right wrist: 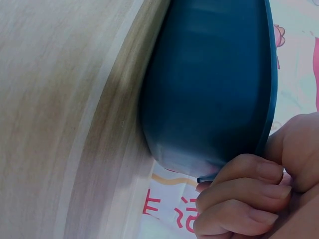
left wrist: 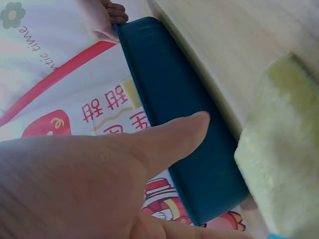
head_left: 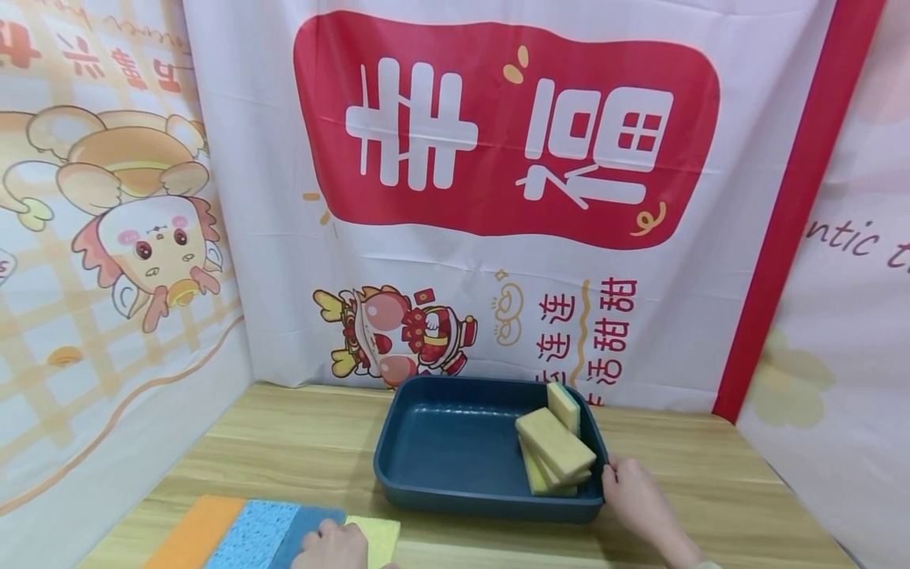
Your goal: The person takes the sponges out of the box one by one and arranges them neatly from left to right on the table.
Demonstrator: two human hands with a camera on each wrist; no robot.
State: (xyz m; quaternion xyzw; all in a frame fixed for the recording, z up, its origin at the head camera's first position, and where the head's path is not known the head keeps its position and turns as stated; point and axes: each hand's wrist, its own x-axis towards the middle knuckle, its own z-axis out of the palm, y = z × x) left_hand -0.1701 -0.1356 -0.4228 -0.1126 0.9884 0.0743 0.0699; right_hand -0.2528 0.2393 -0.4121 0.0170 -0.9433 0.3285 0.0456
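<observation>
A dark blue tray holds several beige sponges at its right end, some stacked and one leaning on the wall. My right hand grips the tray's right end; in the right wrist view the fingers of that hand curl at the tray's rim. At the front left, my left hand lies over a dark blue sponge, beside a pale yellow sponge. The left wrist view shows its thumb straight and apart from the yellow sponge; its other fingers are mostly hidden.
A light blue speckled sponge and an orange sponge lie left of the dark blue one. The wooden table ends at a printed cloth behind the tray, with more printed cloth on both sides.
</observation>
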